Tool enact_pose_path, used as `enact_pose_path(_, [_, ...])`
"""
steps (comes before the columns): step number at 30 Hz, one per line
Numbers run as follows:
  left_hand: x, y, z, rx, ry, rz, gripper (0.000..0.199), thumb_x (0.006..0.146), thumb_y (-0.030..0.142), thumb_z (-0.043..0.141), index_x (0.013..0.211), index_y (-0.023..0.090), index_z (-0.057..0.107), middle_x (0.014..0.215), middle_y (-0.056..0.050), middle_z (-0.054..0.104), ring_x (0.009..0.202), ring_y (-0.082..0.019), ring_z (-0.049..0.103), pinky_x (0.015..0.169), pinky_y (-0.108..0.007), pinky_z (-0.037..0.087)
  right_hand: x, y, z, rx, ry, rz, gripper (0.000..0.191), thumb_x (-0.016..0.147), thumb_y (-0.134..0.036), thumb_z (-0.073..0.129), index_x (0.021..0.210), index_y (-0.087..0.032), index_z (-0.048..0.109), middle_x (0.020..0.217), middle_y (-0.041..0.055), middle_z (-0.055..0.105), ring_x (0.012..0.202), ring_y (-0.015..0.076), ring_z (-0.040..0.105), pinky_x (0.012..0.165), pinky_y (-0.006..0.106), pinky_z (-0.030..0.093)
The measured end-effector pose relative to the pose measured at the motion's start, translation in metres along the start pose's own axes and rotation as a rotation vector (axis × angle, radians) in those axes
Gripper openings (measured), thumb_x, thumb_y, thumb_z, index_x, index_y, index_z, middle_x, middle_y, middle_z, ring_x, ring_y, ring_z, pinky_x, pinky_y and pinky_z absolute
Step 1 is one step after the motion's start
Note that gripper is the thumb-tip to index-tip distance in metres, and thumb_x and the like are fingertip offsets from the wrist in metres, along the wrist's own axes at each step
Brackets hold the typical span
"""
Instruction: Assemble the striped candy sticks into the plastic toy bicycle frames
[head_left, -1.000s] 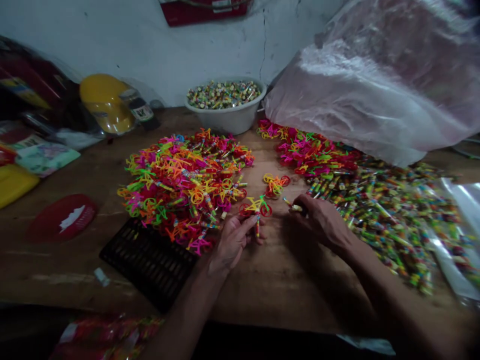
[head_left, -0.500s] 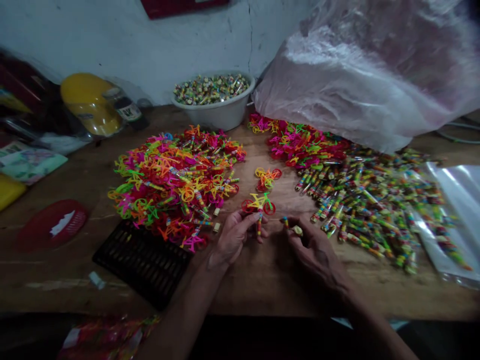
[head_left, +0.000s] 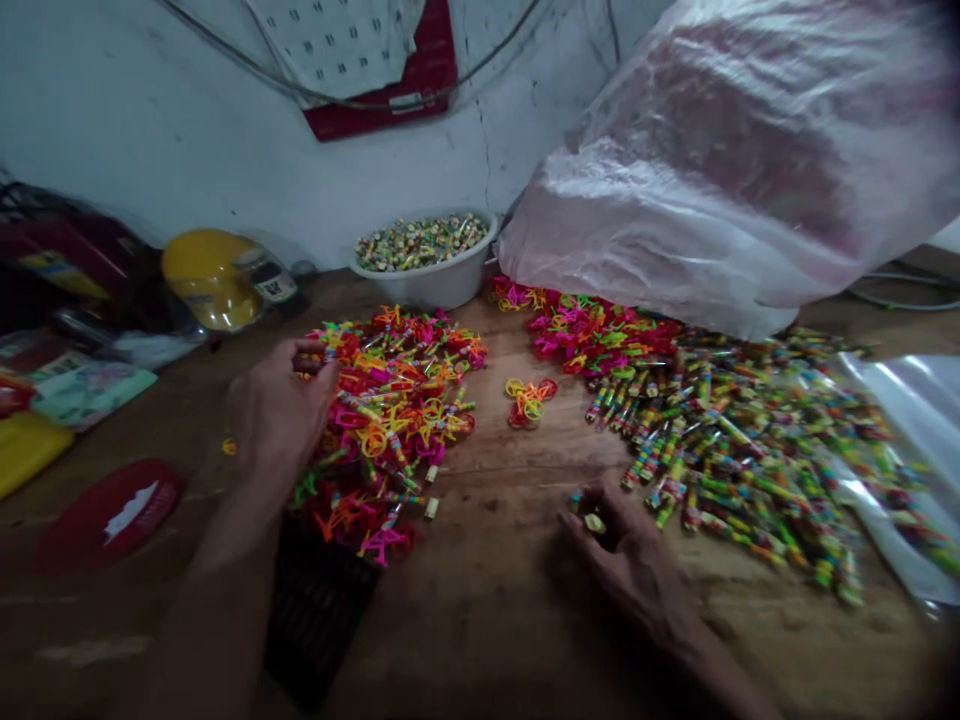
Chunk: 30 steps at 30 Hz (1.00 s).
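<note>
My left hand [head_left: 289, 395] is over the left edge of a pile of colourful plastic bicycle pieces [head_left: 397, 400]; its fingers are curled together, and whatever they hold is too blurred to make out. Low at the centre right, my right hand [head_left: 619, 540] rests above the wooden table, its fingers closed round a small pale cap [head_left: 595, 523], with a blue-tipped bit beside it. A few loose bicycle pieces [head_left: 529, 400] lie between the two piles. To the right spreads a heap of candy-filled tubes [head_left: 720, 450].
A white basin [head_left: 442, 280] full of small pieces stands by the wall. A large plastic bag [head_left: 675, 200] bulges at the back right. A black slotted tray [head_left: 319, 610] lies under my left forearm, with a red lid [head_left: 112, 515] farther left.
My left hand has moved left and away from the centre, over the pile; the bicycle with its tube is no longer at the centre. My right hand keeps its grip. The view has tilted up.
</note>
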<state>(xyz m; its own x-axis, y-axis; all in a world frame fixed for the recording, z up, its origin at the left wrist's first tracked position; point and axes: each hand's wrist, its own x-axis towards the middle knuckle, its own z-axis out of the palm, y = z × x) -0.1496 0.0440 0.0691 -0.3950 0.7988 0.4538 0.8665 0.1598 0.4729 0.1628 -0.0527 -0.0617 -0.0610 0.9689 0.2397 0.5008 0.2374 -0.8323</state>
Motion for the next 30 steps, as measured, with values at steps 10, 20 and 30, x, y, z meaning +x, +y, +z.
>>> enact_pose_path(10, [-0.029, 0.043, 0.031, 0.073, 0.199, 0.469, 0.036, 0.082, 0.015, 0.043, 0.115, 0.019, 0.056, 0.132, -0.008, 0.047, 0.12, -0.031, 0.04, 0.102, -0.049, 0.026, -0.006, -0.008, 0.004, -0.479, -0.183, -0.243, 0.037, 0.075, -0.003, 0.042, 0.105, -0.019, 0.058, 0.087, 0.0079, 0.063, 0.075, 0.0207, 0.058, 0.061, 0.03, 0.048])
enact_pose_path(20, [-0.079, 0.164, 0.15, 0.019, -0.344, 0.559, 0.016, 0.082, 0.025, 0.053, 0.091, 0.015, 0.06, 0.099, -0.014, 0.059, 0.099, -0.029, 0.048, 0.086, -0.043, 0.036, -0.019, 0.024, 0.028, -0.568, 0.052, -0.269, 0.035, 0.083, -0.008, 0.039, 0.111, -0.019, 0.056, 0.094, 0.0106, 0.064, 0.089, 0.0255, 0.056, 0.079, 0.041, 0.046])
enact_pose_path(30, [-0.053, 0.167, 0.184, 0.01, -0.489, 0.513, 0.016, 0.081, 0.018, 0.048, 0.089, 0.016, 0.061, 0.093, -0.011, 0.063, 0.087, -0.021, 0.059, 0.074, -0.031, 0.044, -0.012, 0.028, 0.025, -0.24, 0.069, -0.216, 0.026, 0.09, -0.024, 0.037, 0.107, -0.022, 0.057, 0.079, 0.0039, 0.067, 0.071, 0.0172, 0.065, 0.062, 0.025, 0.051])
